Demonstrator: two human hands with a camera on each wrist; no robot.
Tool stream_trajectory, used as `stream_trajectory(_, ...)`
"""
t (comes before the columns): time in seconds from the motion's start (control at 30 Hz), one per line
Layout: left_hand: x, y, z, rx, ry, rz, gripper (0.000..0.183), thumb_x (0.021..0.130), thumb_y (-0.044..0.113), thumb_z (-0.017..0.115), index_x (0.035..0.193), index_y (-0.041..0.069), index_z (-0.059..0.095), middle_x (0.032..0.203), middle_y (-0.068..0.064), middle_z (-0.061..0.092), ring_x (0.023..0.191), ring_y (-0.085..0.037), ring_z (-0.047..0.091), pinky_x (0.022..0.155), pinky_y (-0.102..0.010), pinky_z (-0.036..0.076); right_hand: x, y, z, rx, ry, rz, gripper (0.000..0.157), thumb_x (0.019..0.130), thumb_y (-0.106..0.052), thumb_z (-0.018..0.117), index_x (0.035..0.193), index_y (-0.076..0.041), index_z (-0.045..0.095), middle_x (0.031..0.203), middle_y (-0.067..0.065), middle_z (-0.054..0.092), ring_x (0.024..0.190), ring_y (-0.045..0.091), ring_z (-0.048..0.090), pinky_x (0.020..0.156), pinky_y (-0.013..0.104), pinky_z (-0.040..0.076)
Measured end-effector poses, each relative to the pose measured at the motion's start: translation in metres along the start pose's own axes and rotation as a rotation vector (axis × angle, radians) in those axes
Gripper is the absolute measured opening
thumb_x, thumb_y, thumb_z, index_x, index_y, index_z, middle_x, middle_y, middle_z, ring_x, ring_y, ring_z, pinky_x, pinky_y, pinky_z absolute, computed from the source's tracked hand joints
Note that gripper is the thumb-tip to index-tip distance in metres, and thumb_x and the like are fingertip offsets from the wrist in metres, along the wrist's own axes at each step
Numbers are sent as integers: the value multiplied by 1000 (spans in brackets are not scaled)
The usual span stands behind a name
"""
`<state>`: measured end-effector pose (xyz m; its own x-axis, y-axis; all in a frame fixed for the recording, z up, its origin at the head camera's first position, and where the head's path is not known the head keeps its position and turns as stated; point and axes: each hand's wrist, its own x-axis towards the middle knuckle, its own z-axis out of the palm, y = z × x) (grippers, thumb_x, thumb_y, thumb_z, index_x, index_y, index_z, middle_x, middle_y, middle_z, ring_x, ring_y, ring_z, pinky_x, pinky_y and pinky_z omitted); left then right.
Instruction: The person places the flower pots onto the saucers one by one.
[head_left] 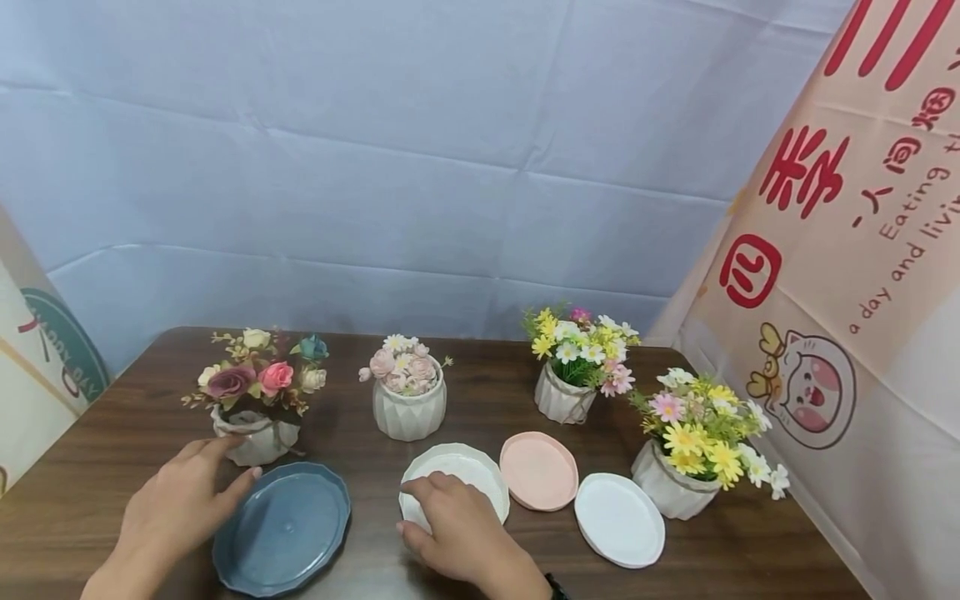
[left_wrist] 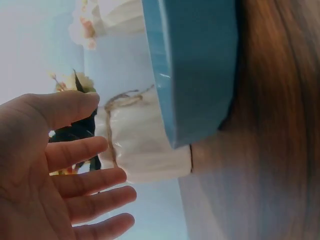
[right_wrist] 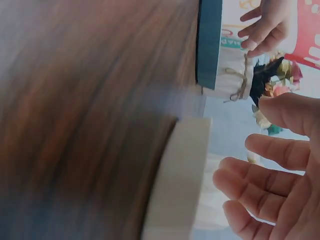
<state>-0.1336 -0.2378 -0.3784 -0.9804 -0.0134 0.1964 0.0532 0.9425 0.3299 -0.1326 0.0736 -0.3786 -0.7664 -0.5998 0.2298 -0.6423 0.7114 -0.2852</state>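
My left hand (head_left: 176, 500) hovers by the left edge of a blue plate (head_left: 300, 521), its fingers spread near a white pot (head_left: 258, 442) of mixed artificial roses (head_left: 251, 375). In the left wrist view a twine bow (left_wrist: 117, 102) circles that pot, and nothing lies in the palm. Over a cream faceted plate (head_left: 480, 475) is my right hand (head_left: 465, 529), fingers loosely bent and holding nothing. The right wrist view shows the plate's side (right_wrist: 182, 175) below those fingertips; whether they touch it I cannot tell.
Behind the cream plate stands a white pot (head_left: 410, 412) of pale pink flowers. A pink plate (head_left: 538, 471) and a white plate (head_left: 621, 521) lie to the right, near two pots of daisies (head_left: 566, 396) (head_left: 678, 483). Cloth (head_left: 420, 167) hangs behind the wooden table (head_left: 780, 550).
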Motion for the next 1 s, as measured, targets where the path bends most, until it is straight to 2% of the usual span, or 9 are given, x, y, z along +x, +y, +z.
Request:
stream_trajectory(0.2,5,-9,0,-8,5,-6,50,80,33,70,115,-1,60,108,-30,55,93,-50,54,64,-62,44,6,-5,8,41,-38,2,35,86,-33,65,114,-13,64,103,-3,62,96,10,58,72,27,49)
stream_trajectory(0.33,9,-13,-3,-54,-11,-56,50,82,40,67,111,0,61,103,-28,58,88,-48,56,58,-58,45,9,-7,11,55,-52,-10,34,86,-32,64,114,-12,63,102,-4,62,94,8,57,71,25,48)
stream_trajectory(0.53,15,-18,-8,-110,-61,-194,77,78,64,59,116,-3,53,102,-33,57,83,-50,55,51,-50,45,15,-12,15,45,-70,-47,33,87,-30,64,112,-10,64,103,-2,63,94,8,58,71,23,48)
stream_trajectory(0.7,22,-20,-7,-116,-80,-266,100,75,65,62,128,-17,36,112,-43,43,93,-58,46,62,-59,44,22,-17,19,41,-93,-41,33,86,-30,64,112,-9,65,103,-1,64,94,8,59,70,23,49)
stream_trajectory(0.87,27,-21,-4,-155,-39,-229,109,77,61,63,131,-25,22,117,-48,33,101,-62,38,71,-66,40,27,-23,24,50,-127,-10,33,85,-31,65,110,-9,66,103,-3,65,94,8,59,69,24,50)
stream_trajectory(0.97,31,-22,-3,-197,1,-175,104,79,57,64,129,-25,26,110,-44,42,96,-57,44,71,-64,41,29,-27,27,23,-129,-14,24,83,-31,65,97,-12,68,87,-6,64,80,6,59,60,22,47)
stream_trajectory(1.0,32,-22,-3,-206,11,-163,98,79,57,65,126,-23,33,102,-40,47,90,-53,48,67,-60,43,30,-27,28,19,-133,-18,19,83,-31,66,90,-13,67,80,-7,61,74,5,57,57,21,45)
